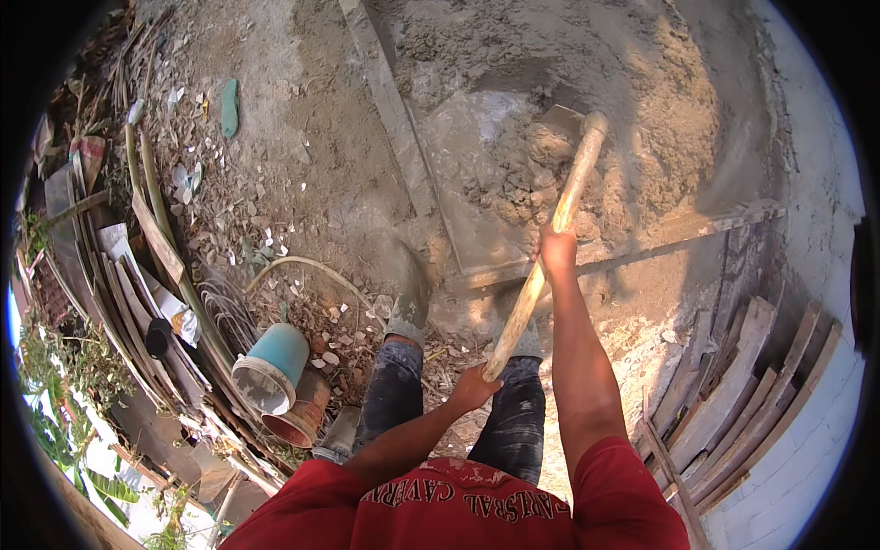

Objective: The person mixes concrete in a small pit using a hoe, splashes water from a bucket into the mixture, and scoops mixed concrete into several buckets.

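Both my hands are closed round the pale wooden handle of a hoe (573, 188). My left hand (475, 387) grips near its lower end, close to my legs. Farther up the shaft, my right hand (556, 249) wraps round it. The hoe's metal blade (563, 117) sits at the far end, partly hidden by wet grey-brown mortar (541, 151). A puddle of water (500, 108) lies in a hollow just left of the blade. More of the sandy mix (674, 101) is heaped to the right and beyond.
Wooden boards (394, 115) edge the mix on the left, and another plank (632, 246) on the near side. Buckets (278, 356) stand by my left leg. Planks (733, 394) lean along the white wall (797, 467) at right. Scrap wood (156, 302) and rubble lie left.
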{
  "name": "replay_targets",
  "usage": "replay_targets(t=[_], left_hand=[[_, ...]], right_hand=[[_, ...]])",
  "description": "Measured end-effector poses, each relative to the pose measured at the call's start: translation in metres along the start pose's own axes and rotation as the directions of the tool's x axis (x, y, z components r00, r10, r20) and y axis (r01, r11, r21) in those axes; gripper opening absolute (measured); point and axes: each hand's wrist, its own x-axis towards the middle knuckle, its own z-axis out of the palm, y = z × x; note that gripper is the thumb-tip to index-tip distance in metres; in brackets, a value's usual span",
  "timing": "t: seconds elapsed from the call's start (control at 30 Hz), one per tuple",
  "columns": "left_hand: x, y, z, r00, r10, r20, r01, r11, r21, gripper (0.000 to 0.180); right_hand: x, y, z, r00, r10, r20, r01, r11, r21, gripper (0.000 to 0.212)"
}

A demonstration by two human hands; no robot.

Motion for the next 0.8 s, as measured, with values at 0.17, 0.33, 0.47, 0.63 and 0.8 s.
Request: replay_targets(t=[0.17, 0.33, 0.47, 0.63, 0.8], left_hand=[[-0.07, -0.021, -0.01, 0.974, -0.193, 0.123, 0.193, 0.981, 0.01, 0.041], [-0.024, 0.032, -0.049, 0.969, -0.245, -0.019, 0.246, 0.966, 0.08, 0.044], [0.043, 0.056, -0.047, 0.954, -0.3, 0.004, 0.294, 0.938, 0.186, 0.038], [-0.017, 0.074, -0.041, 0.956, -0.286, 0.064, 0.286, 0.958, 0.015, 0.037], [-0.093, 0.074, -0.093, 0.994, -0.092, -0.062, 0.106, 0.95, 0.295, 0.034]], right_hand=[[-0.114, -0.005, 0.007, 1.0, -0.007, -0.016, 0.008, 0.998, 0.055, 0.021], [-0.089, -0.054, 0.036, 0.998, -0.066, 0.009, 0.065, 0.997, 0.035, 0.034], [0.039, -0.031, 0.054, 0.997, -0.06, 0.05, 0.066, 0.99, -0.125, 0.028], [0.018, -0.005, 0.031, 0.989, 0.135, 0.061, -0.131, 0.989, -0.068, 0.017], [-0.112, -0.076, 0.013, 0.993, 0.1, 0.059, -0.113, 0.955, 0.276, 0.013]])
